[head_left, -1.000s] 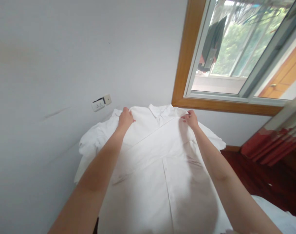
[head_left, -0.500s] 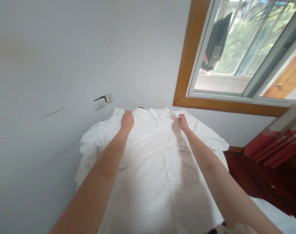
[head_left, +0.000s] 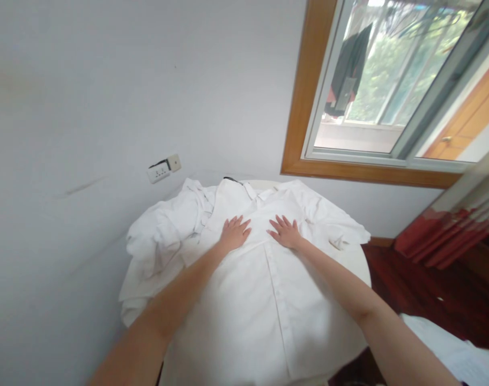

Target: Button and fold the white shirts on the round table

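Observation:
A white button-up shirt [head_left: 252, 300] lies spread over a round white table [head_left: 363, 265], its collar toward the wall and its button strip running toward me. My left hand [head_left: 235, 234] rests on the upper part of the shirt, palm down with fingers spread. Level with it, to the right of the button strip, my right hand [head_left: 284, 232] also lies flat on the cloth, fingers apart. Neither hand grips anything. Folds of the shirt's upper part stretch between and beyond both hands.
More crumpled white cloth [head_left: 160, 230] is heaped at the table's left, near the wall socket [head_left: 158, 172]. A wood-framed window [head_left: 293, 134] is at the upper right, with a red and beige curtain [head_left: 433, 236] beside it. White fabric [head_left: 445, 343] lies at the lower right.
Both hands have released the shirt near its shoulders. They have moved closer to me and toward each other, and now press flat on the cloth.

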Available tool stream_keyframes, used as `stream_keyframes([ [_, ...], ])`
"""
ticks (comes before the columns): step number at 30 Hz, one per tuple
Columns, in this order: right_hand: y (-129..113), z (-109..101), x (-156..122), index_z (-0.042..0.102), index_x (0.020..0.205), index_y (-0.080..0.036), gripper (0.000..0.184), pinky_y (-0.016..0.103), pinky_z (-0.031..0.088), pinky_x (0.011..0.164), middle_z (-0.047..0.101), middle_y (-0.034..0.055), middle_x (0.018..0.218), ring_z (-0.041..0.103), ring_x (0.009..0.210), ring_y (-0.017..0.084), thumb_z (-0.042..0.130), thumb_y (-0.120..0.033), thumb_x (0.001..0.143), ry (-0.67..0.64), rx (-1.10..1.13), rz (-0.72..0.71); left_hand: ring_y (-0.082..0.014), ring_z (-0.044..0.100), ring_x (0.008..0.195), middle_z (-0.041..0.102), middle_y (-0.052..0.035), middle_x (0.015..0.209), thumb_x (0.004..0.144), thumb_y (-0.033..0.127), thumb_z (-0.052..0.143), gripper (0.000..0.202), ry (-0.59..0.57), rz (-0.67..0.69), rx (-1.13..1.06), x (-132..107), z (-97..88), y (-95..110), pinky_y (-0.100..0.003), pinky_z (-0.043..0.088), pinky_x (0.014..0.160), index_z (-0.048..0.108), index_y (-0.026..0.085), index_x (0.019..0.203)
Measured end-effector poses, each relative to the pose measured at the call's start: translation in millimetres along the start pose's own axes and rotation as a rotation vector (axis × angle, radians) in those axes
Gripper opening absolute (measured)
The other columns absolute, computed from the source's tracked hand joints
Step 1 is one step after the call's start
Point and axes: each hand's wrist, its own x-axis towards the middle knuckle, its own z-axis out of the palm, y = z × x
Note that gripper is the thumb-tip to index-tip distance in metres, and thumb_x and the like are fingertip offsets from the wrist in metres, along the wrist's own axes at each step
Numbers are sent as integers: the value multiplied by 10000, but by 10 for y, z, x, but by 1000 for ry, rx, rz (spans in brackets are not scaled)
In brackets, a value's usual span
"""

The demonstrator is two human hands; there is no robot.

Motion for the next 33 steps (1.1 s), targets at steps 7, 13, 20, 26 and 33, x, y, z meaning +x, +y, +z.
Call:
stream_keyframes([
  [7, 19, -64, -61, 289, 1458, -319, 647, 603, 145, 1085, 185, 49, 1553, 137, 1422, 292, 188, -651, 912, 7, 5, 13, -275, 293, 1379, 357, -49, 1492, 909, 483, 355, 485, 22, 10, 21, -36, -100, 22, -499, 180, 1125, 470, 325, 1353],
  [13, 186, -124, -365, 305, 1456, -299, 613, 585, 143, 1092, 218, 65, 1544, 139, 1421, 290, 239, -605, 929, 80, -50, 20, -252, 297, 1378, 384, -25, 1477, 928, 442, 341, 470, 89, 185, 25, -321, -123, 55, -492, 190, 1131, 423, 348, 1382],
  [20, 209, -86, -571, 308, 1455, -292, 596, 551, 173, 1102, 235, 50, 1538, 180, 1414, 264, 208, -582, 944, 85, -69, 27, -259, 327, 1365, 372, -5, 1482, 934, 473, 325, 481, 24, 188, 34, -466, 40, -11, -503, 213, 1125, 374, 380, 1403],
  [26, 217, -185, -735, 408, 1408, -239, 501, 512, 220, 1103, 301, 93, 1511, 210, 1406, 259, 330, -448, 960, 114, -5, -54, -258, 321, 1370, 373, -43, 1482, 947, 395, 339, 449, -13, 242, -4, -566, -175, 69, -504, 215, 1126, 425, 328, 1383],
  [33, 66, -748, -1566, 587, 1257, -244, 450, 363, 369, 1044, 598, 82, 1262, 505, 1207, 207, 568, -450, 858, -116, 443, -631, -242, 396, 1316, 423, -59, 1449, 823, 554, 552, 602, -249, 681, -322, -1278, -896, 249, -402, 310, 1103, 448, 303, 1360],
])
